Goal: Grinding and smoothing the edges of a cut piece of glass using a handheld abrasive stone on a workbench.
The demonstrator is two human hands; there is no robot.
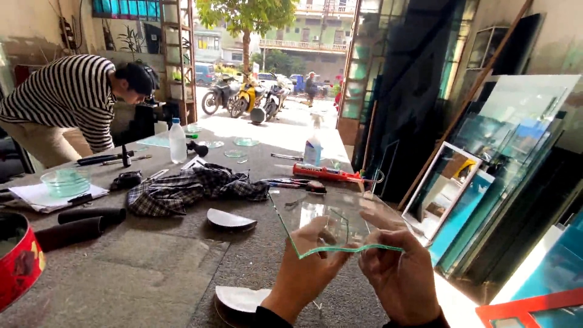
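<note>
Both of my hands hold a clear glass pane (331,212) with green edges above the right part of the grey workbench (152,267). My left hand (310,261) grips its near edge from below, thumb on top. My right hand (398,267) pinches the near right edge. A curved score or break line shows in the pane near my left thumb. A curved glass offcut (228,220) lies on the bench to the left, and another (240,299) sits by my left wrist.
A checked cloth (188,188), a plastic bottle (177,141), a spray bottle (313,147), a red tool (325,174), round glass discs (65,180) and dark rolls (79,225) lie on the bench. A person in a striped shirt (67,97) bends at the far left. Glass sheets (510,170) lean at the right.
</note>
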